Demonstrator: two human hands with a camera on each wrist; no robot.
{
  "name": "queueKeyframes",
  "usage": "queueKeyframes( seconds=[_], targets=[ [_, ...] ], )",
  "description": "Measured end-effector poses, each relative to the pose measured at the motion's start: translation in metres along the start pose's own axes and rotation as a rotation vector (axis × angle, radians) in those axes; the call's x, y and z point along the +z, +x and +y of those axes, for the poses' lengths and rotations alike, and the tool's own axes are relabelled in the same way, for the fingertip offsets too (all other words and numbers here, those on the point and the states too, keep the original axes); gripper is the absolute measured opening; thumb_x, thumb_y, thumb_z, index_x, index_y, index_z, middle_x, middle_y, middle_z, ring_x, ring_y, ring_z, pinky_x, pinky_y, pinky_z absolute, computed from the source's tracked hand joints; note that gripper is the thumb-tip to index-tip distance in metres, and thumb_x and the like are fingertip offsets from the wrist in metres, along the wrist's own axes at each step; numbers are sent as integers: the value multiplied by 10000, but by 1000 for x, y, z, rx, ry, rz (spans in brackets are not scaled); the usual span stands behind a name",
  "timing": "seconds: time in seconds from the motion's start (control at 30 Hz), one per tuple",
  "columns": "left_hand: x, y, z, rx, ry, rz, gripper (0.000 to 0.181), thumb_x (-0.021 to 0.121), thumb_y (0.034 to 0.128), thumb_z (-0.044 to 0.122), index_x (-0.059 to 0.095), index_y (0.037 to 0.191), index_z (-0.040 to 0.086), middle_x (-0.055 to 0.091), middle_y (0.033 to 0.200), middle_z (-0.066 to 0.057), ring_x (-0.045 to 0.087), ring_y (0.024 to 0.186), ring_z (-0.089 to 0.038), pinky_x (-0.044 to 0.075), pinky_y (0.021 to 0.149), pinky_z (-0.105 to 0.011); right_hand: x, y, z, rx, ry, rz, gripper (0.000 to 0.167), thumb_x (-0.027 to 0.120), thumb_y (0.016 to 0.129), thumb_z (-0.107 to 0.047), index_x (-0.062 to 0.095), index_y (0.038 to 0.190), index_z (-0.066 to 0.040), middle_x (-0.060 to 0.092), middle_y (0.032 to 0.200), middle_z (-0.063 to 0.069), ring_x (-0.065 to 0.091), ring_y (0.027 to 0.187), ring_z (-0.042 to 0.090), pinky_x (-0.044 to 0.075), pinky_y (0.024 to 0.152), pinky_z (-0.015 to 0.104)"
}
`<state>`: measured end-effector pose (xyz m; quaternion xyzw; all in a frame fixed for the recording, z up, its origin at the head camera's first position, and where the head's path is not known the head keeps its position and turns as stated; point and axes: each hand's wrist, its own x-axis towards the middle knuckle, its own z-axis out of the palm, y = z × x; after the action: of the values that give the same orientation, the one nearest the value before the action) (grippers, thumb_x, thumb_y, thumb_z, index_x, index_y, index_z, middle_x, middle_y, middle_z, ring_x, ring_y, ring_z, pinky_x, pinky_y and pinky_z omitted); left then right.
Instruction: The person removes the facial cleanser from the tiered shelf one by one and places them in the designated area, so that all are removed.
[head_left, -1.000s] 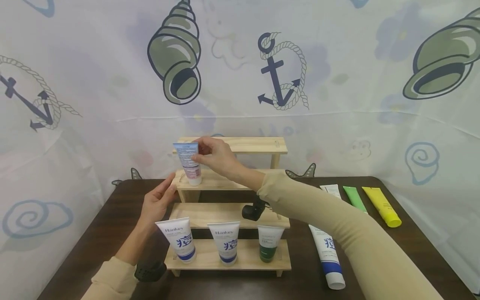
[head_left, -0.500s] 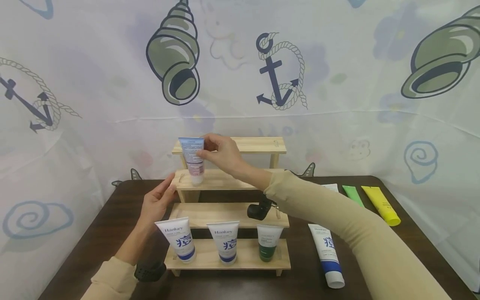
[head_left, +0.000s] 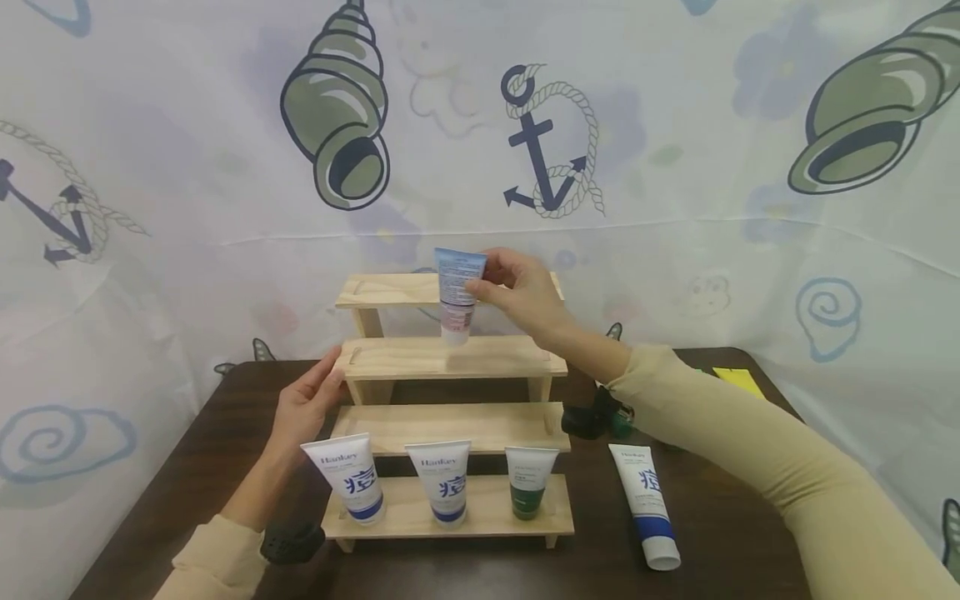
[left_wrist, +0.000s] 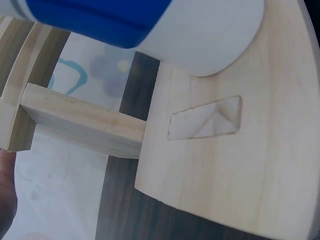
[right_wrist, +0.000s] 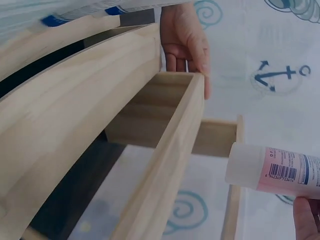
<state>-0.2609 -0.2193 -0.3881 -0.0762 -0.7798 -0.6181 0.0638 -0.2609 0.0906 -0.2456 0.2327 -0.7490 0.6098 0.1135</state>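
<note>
The person's right hand (head_left: 525,292) pinches a blue-and-pink tube (head_left: 459,292) by its side, thumb in front and fingers behind. The tube hangs from that grip just left of the hand, white cap down, in front of the top shelf (head_left: 386,289) and a little above the third shelf (head_left: 450,357), apart from it.

Farther left and lower, the left hand (head_left: 303,408) holds the left end of that third shelf, part of a stepped wooden stand; from the right wrist I see its fingers bent about the end.

Below the right hand, past the second shelf (head_left: 450,427), three tubes stand on their caps along the bottom shelf (head_left: 405,512): a blue-banded tube (head_left: 350,479) nearest the left hand, a similar tube (head_left: 442,482) in the middle, and a green-bottomed tube (head_left: 528,482).

Below and right of the right hand, a longer white tube (head_left: 647,506) lies on the dark table (head_left: 187,483). Beyond the right sleeve (head_left: 720,417), a yellow tube (head_left: 738,382) shows only in part.
</note>
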Motion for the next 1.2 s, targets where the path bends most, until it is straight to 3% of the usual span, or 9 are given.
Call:
queueKeyframes(
  seconds=[0.3, 0.53, 0.77, 0.97, 1.03, 1.2],
  targets=[
    [-1, -1, 0, -2, 29, -6, 576, 503, 954, 404, 348, 1459, 176, 341, 1498, -105, 537, 1152, -3, 436, 915, -121, -57, -39, 4, 24, -87, 79, 179, 626, 878, 2, 591, 1036, 78, 640, 1020, 131, 633, 840, 117, 548, 799, 219],
    [-1, -1, -2, -14, 11, -1, 571, 519, 947, 396, 362, 1453, 181, 333, 1497, -122, 540, 1098, 63, 442, 886, -86, -101, -79, 19, 101, -175, 129, 229, 627, 903, -97, 577, 1075, 46, 636, 975, -88, 638, 891, 68, 529, 818, 176],
    [-1, -1, 1, -11, 11, -5, 569, 518, 949, 395, 363, 1453, 181, 334, 1497, -123, 547, 1054, 92, 441, 889, -88, -142, -120, 38, 221, -253, 172, 293, 609, 924, -167, 558, 1106, 56, 623, 944, -132, 603, 877, 17, 521, 764, 143],
    [-2, 0, -1, -3, 22, -7, 564, 515, 948, 403, 364, 1453, 201, 342, 1496, -111, 553, 1087, 49, 443, 891, -91, -166, -155, 61, 418, -380, 132, 434, 589, 936, -294, 533, 1184, 58, 638, 1081, 98, 605, 880, -4, 529, 745, 153],
    [-2, 0, -1, 0, 22, -9, 562, 515, 948, 401, 363, 1453, 207, 337, 1499, -109, 553, 1103, 31, 443, 894, -94, -172, -165, 70, 479, -407, 113, 459, 586, 936, -311, 527, 1194, 64, 612, 1128, 192, 620, 880, 42, 534, 734, 169],
    [-2, 0, -2, 1, 11, -11, 562, 521, 946, 397, 364, 1451, 208, 328, 1502, -108, 552, 1133, 5, 442, 896, -97, -183, -187, 94, 572, -426, 67, 465, 602, 928, -294, 527, 1178, 91, 591, 1146, 256, 630, 895, 192, 573, 747, 269]
  ],
)
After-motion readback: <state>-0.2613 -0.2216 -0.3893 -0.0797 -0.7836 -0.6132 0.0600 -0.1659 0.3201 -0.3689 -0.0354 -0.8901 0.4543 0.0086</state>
